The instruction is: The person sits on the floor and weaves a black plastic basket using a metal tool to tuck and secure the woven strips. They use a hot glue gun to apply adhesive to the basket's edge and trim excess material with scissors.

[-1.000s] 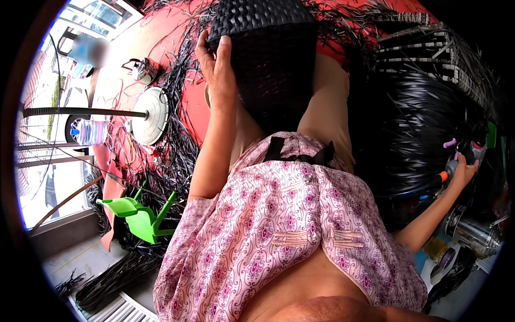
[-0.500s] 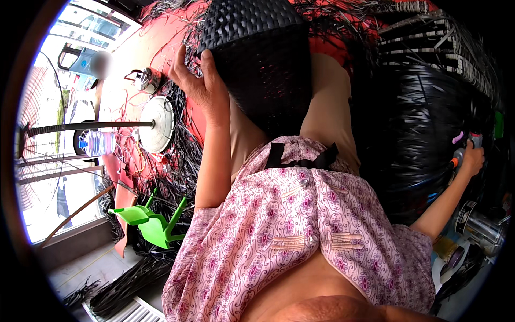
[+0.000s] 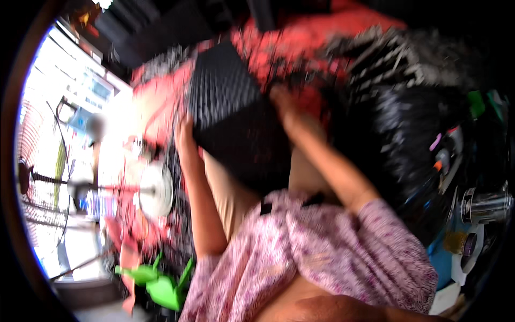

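A black woven basket point(image 3: 225, 91) stands tilted between my knees, its ribbed side facing up and its lower part in dark shadow. My left hand point(image 3: 185, 131) is closed against the basket's left edge, with the fingers partly behind it. At the basket's right edge is my right hand point(image 3: 284, 104); motion smears its fingers, so its grip does not show clearly. Away to the right, grey-and-red handled tools point(image 3: 455, 140) and an orange-tipped tool point(image 3: 442, 160) lie beside a dark, shiny bundle of strips point(image 3: 402, 134).
Loose black strips litter the red floor point(image 3: 300, 32). A pale strip-woven frame point(image 3: 391, 59) lies at the far right. On the left are a white round fan base point(image 3: 155, 190) and a bright green stool point(image 3: 163, 290). A metal-and-glass container point(image 3: 485, 205) stands at right.
My right hand has left the tools on the right and come to the basket's right side. The basket has turned and shifted slightly left and nearer. The whole view has moved and blurred.
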`<state>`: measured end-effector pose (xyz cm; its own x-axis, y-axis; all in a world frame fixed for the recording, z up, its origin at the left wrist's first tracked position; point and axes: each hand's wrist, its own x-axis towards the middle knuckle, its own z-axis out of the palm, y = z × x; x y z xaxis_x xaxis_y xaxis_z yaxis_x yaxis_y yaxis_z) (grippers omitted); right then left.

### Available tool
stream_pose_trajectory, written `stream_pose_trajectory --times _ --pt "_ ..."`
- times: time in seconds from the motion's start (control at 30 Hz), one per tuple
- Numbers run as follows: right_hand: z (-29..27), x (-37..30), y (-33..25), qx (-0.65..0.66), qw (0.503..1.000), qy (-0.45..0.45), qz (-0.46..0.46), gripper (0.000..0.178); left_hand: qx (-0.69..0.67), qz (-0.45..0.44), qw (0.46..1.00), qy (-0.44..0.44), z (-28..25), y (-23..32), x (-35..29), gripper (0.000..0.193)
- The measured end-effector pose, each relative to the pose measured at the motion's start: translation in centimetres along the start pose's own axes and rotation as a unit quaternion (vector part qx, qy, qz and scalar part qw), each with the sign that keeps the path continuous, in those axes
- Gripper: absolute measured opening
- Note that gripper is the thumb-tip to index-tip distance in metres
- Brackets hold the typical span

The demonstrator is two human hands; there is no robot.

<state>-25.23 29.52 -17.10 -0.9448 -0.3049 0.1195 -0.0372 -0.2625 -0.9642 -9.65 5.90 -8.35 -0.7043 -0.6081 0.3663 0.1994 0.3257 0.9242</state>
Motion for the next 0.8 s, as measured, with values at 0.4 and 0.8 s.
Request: stream_pose_trajectory --times 0.4,0.8 --pt "4.1 -3.5 -6.0 -0.027 0.994 -0.067 -0.083 0.066 -0.436 -0.189 0.88 -0.016 -2.0 1.1 -1.6 0.051" --pt "9.8 1.1 -1.2 -0.317 0.934 -0.015 -0.164 0.049 -0.507 -0.283 0.814 0.004 -5.1 -7.7 0.9 0.052"
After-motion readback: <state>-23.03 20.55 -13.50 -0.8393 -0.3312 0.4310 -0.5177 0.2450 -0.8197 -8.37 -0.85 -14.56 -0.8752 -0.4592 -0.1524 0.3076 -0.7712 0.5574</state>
